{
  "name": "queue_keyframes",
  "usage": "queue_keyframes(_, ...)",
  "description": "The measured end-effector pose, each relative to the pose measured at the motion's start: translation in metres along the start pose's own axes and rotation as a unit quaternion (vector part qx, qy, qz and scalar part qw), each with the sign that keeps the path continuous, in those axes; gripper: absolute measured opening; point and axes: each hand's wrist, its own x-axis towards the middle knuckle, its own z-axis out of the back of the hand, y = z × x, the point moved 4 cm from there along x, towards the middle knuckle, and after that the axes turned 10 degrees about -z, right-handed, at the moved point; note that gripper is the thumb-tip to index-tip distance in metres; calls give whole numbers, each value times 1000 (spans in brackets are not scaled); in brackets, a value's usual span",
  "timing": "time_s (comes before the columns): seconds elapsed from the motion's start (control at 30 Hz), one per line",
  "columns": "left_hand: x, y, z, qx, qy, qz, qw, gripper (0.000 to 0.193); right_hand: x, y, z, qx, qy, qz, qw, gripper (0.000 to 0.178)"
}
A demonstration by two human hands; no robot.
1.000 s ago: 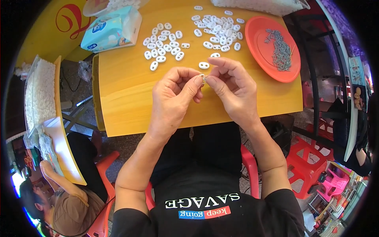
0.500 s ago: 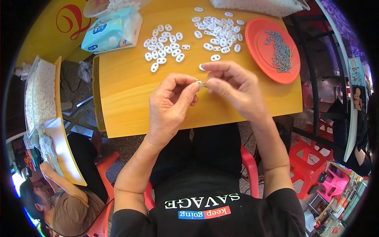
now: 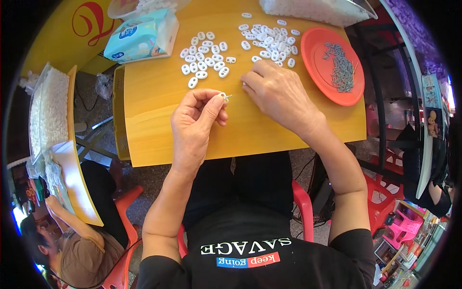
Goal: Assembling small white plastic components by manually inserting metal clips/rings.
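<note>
"Sitting well left of the red plate: blue-and-white tissue pack. Next?"

"Cluster of white two-holed pieces, loosely spread on the yellow table, closer to the plate but well apart from it."

"Then?"

"Left hand, left of the plate and about level with its near edge. Thumb and forefinger closed in a pinch on one white piece; thin metal screw juts from it, plateward."

"Other grip?"

"Right hand, just left of the plate. Back upward, fingers curled toward the table. A speck of white shows at the fingertips; cannot tell how far they close or whether they hold it."

"By the plate?"

"Denser heap of white pieces just beside its left rim. Grey screws piled inside it."
</note>
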Motion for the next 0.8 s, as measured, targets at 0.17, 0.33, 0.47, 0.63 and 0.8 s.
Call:
queue_keyframes(0.17, 1, 2, 1, -50, -16, 24, 998, 14, 4, 6, 4, 40, 6, -29, 999, 13)
queue_keyframes(0.33, 2, 3, -3, -65, -18, 20, 998, 13, -19, 3, 6, 243, -35, -121, 962, 16)
queue_keyframes(0.47, 1, 0, -11, -83, -6, 15, 996, 13, -42, -1, -12, 609, -25, -320, 726, 14)
queue_keyframes(0.63, -4, -3, -21, -67, 26, -39, 997, 12, -45, 4, -12, 693, -9, -325, 644, 21)
queue_keyframes(0.8, -7, -4, -26, -57, 29, -55, 996, 12, -45, 8, -8, 710, -24, -311, 632, 26)
